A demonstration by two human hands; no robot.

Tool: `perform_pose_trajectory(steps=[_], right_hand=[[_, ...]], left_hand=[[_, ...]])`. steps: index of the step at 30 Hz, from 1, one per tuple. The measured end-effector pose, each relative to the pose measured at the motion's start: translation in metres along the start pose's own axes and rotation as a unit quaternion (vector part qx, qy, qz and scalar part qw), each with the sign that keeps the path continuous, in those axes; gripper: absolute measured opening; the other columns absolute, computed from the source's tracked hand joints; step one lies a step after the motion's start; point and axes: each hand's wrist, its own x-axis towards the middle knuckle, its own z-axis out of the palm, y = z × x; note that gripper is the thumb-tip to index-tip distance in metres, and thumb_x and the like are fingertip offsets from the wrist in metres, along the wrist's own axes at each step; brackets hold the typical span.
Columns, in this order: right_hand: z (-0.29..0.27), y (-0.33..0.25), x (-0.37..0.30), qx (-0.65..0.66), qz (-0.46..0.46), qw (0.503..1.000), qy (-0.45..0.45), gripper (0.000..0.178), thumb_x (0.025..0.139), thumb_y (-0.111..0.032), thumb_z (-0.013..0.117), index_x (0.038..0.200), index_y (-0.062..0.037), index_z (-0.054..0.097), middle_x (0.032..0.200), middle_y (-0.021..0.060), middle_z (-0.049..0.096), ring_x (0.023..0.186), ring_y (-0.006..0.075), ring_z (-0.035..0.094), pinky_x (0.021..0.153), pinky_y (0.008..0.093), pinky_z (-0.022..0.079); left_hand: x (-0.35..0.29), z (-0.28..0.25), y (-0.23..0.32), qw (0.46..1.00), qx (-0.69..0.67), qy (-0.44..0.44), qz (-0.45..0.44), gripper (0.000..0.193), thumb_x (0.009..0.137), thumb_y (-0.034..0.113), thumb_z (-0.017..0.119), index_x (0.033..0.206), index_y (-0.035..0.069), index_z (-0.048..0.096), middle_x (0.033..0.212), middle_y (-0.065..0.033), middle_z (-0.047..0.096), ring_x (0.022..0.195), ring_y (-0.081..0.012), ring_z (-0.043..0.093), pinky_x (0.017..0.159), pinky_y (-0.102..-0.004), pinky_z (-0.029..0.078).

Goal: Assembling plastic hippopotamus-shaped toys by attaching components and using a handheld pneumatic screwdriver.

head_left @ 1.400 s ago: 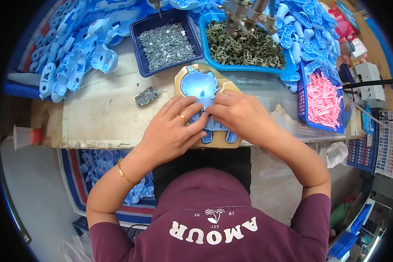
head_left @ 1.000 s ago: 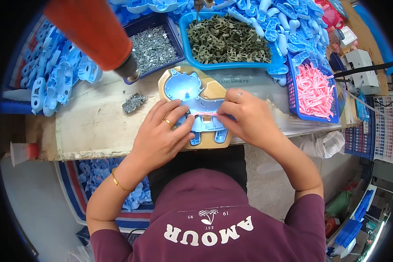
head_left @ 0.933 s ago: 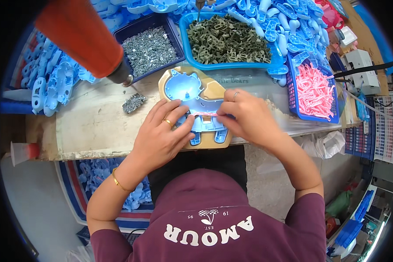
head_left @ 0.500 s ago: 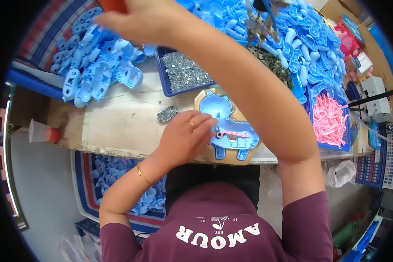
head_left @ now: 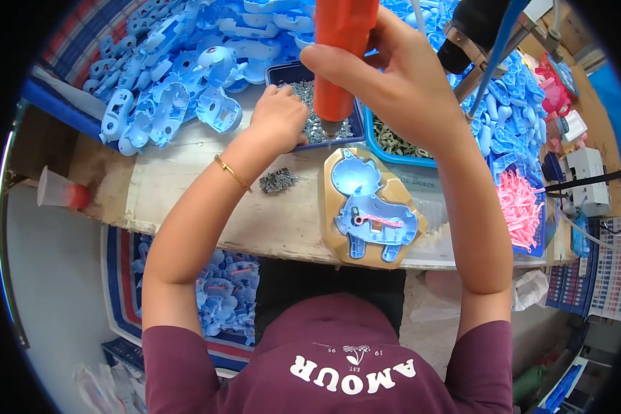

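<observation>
Reaching to the dark blue tray (head_left: 348, 141), the left hand (head_left: 281, 116) has its fingers curled over the left side, at the small metal screws (head_left: 315, 129); whether anything is pinched between them I cannot tell, as the fingertips are hidden. The right hand (head_left: 410, 79) is wrapped around an orange power screwdriver (head_left: 339, 65), which points downward with its tip over the front part of the same tray, in line of sight; how high it hangs is not clear.

The blue toy shell (head_left: 401, 215) lies hollow side up in the tan holder (head_left: 334, 238) on the bench (head_left: 186, 200), just in front of the tray, with neither hand on it. A pink strip (head_left: 383, 222) lies across its body, and a small dark piece sits by the strip's left end. A loose heap of screws (head_left: 277, 180) rests on the bench to the left of the holder.

The step in hand looks like fetching a screw with the driver ready, the pink strip seeming already placed. The next move would probably call for carrying a screw to the shell, lining the driver's tip up squarely over the hole, and steadying the strip so that it does not slip out of line.
</observation>
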Motion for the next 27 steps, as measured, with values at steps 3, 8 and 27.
perform_pose_trajectory(steps=[3, 8, 27], right_hand=[[-0.007, 0.006, -0.005, -0.005, -0.007, 1.000, 0.000, 0.042, 0.090, -0.029, 0.078, 0.116, 0.0007, 0.063, 0.095, 0.0084, 0.069, 0.079, 0.0138, 0.065, 0.071, 0.0268, 0.052], [-0.014, 0.011, -0.007, 0.004, -0.005, 1.000, -0.020, 0.042, 0.091, -0.030, 0.077, 0.116, 0.0002, 0.062, 0.096, 0.0068, 0.069, 0.079, 0.0133, 0.064, 0.072, 0.0265, 0.052], [-0.013, 0.019, -0.033, 0.179, 0.045, 0.982, 0.046, 0.030, 0.094, -0.017, 0.072, 0.115, 0.0017, 0.060, 0.091, 0.0047, 0.067, 0.077, 0.0096, 0.061, 0.072, 0.0260, 0.050]], left_hand=[[0.001, 0.005, 0.005, 1.000, -0.021, -0.016, -0.010, 0.030, 0.076, 0.040, 0.081, 0.086, 0.013, 0.077, 0.089, -0.0043, 0.072, 0.101, -0.0245, 0.061, 0.087, -0.0390, 0.044], [-0.004, 0.005, 0.007, 0.997, -0.059, 0.042, -0.018, 0.027, 0.079, 0.038, 0.080, 0.084, 0.013, 0.074, 0.089, -0.0043, 0.073, 0.098, -0.0249, 0.063, 0.085, -0.0405, 0.045], [-0.023, -0.011, 0.045, 0.969, -0.097, 0.168, 0.151, 0.019, 0.090, 0.027, 0.068, 0.091, 0.011, 0.059, 0.088, -0.0025, 0.060, 0.087, -0.0223, 0.061, 0.075, -0.0350, 0.048]])
